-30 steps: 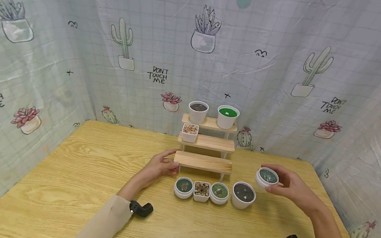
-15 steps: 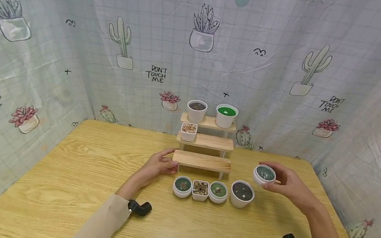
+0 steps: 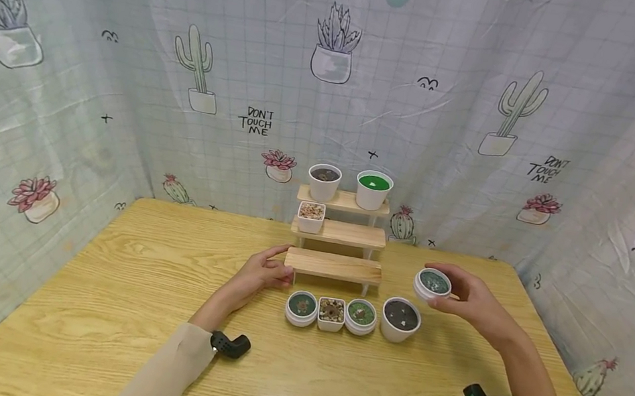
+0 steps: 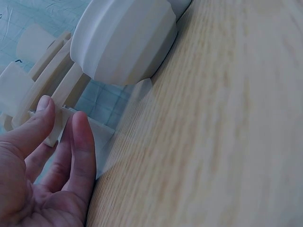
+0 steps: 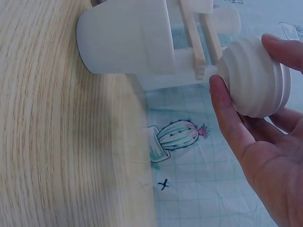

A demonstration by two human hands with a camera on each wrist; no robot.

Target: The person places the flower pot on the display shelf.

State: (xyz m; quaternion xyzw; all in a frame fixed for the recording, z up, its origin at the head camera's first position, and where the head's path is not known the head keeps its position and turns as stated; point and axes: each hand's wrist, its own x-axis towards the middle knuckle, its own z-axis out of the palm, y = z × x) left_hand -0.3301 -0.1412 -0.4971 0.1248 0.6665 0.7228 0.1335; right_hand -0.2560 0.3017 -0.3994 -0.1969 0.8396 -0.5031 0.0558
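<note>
In the head view a three-step wooden display shelf (image 3: 334, 265) stands on the table. My left hand (image 3: 259, 276) holds the left end of its lowest step, and the left wrist view shows the thumb and fingers (image 4: 83, 137) around that end. My right hand (image 3: 475, 306) grips a round ribbed white pot (image 3: 432, 285) with a dark green top, raised right of the shelf. In the right wrist view the pot (image 5: 255, 78) sits between thumb and fingers, clear of the table. The lowest step carries nothing.
Before the shelf stand a round pot (image 3: 301, 309), a square pebble pot (image 3: 331, 315), another round pot (image 3: 361, 318) and a taller dark-topped pot (image 3: 400, 320). Two tall pots (image 3: 373, 191) occupy the top step. A square pot (image 3: 310, 219) is on the middle step's left.
My right hand has moved a little to the left with the round pot, nearer the shelf. The left hand keeps its place at the lowest step. The head view has shifted slightly.
</note>
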